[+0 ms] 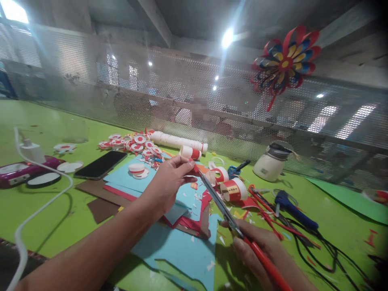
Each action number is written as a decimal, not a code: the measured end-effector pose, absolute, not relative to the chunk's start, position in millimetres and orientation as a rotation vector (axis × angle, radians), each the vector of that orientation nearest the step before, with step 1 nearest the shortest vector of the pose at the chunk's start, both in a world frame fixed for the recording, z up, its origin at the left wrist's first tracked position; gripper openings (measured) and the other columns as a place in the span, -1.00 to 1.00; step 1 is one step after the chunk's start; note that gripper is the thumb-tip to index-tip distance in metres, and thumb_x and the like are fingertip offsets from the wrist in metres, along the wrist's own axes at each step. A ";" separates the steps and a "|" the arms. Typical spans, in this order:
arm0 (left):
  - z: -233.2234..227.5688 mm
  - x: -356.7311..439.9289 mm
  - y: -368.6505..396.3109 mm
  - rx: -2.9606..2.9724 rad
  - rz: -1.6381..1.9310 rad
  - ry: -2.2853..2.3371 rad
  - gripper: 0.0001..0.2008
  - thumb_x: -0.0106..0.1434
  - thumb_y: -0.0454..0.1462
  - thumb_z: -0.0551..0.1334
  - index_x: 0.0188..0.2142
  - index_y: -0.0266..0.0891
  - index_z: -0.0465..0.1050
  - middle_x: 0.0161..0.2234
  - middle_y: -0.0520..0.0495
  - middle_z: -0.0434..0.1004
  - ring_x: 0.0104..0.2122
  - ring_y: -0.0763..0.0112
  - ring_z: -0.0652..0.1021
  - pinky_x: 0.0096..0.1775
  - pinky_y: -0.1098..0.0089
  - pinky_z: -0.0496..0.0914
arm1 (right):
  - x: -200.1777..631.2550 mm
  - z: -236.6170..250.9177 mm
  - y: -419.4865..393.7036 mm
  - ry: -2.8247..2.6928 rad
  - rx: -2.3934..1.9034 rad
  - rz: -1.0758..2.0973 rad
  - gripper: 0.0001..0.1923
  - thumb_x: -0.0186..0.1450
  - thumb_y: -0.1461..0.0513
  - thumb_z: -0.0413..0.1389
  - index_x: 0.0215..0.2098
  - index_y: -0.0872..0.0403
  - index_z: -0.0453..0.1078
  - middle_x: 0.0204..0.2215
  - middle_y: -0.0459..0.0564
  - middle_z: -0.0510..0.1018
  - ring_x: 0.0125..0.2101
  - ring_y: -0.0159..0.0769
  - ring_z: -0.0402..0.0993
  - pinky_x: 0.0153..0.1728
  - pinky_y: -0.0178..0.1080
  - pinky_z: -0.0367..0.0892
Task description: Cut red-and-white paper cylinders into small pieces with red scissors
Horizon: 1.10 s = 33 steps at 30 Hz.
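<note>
Pinching a small red paper piece above the blue sheets, the grip of the left hand should be firm; the right hand grasps the red-handled scissors, blade tips at the paper. Short snips, angled away from the pinching hand, probably cut cleanest.

The left hand, left forearm and right hand are bare.

I am holding a red piece and red-handled, grey-bladed scissors over a lime-green surface. Toward far edge: discs are showing red on white. Toward near edge: paper is showing pale blue. Toward right edge: glue gun is showing dark blue.
</note>
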State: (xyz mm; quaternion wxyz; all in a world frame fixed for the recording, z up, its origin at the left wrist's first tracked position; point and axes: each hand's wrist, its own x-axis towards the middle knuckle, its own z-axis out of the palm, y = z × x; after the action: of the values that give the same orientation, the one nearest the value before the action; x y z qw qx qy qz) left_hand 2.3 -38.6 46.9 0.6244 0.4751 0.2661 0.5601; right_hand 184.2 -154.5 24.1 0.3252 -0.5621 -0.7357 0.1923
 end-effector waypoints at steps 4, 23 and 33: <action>47.7 2.1 -38.9 1.085 1.292 0.607 -0.88 0.07 -0.29 0.22 -0.52 -0.30 0.33 -0.48 -0.02 0.38 -0.42 0.46 0.42 -0.30 0.35 0.35 | 185.1 24.7 -154.3 -1.919 -1.496 0.575 -0.61 0.23 0.03 -0.06 -0.22 0.10 0.44 -0.66 -0.16 0.25 -0.65 -0.43 0.11 -0.65 -0.39 0.05; 49.8 2.1 -43.1 1.017 1.277 0.599 -0.88 0.04 -0.28 0.26 -0.50 -0.30 0.37 -0.51 0.02 0.39 -0.46 0.52 0.40 -0.32 0.41 0.27 | 185.4 18.2 -155.7 -1.904 -1.458 0.604 -0.44 0.25 -0.12 -0.19 -0.21 0.12 0.38 -0.68 -0.18 0.16 -0.69 -0.45 0.10 -0.68 -0.38 0.04; 48.1 1.9 -42.3 1.128 1.338 0.634 -0.87 0.06 -0.24 0.24 -0.50 -0.28 0.35 -0.51 -0.01 0.38 -0.46 0.47 0.39 -0.35 0.39 0.27 | 182.8 19.0 -156.5 -1.913 -1.450 0.567 -0.46 0.24 -0.13 -0.18 -0.28 0.09 0.40 -0.69 -0.18 0.13 -0.68 -0.44 0.06 -0.67 -0.37 0.01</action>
State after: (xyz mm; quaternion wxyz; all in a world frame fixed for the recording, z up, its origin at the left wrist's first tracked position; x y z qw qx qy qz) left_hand 1.9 -42.3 48.1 0.5974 0.4862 0.2731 0.5764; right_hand 182.8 -156.5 19.0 0.3313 -0.5547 -0.7318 0.2168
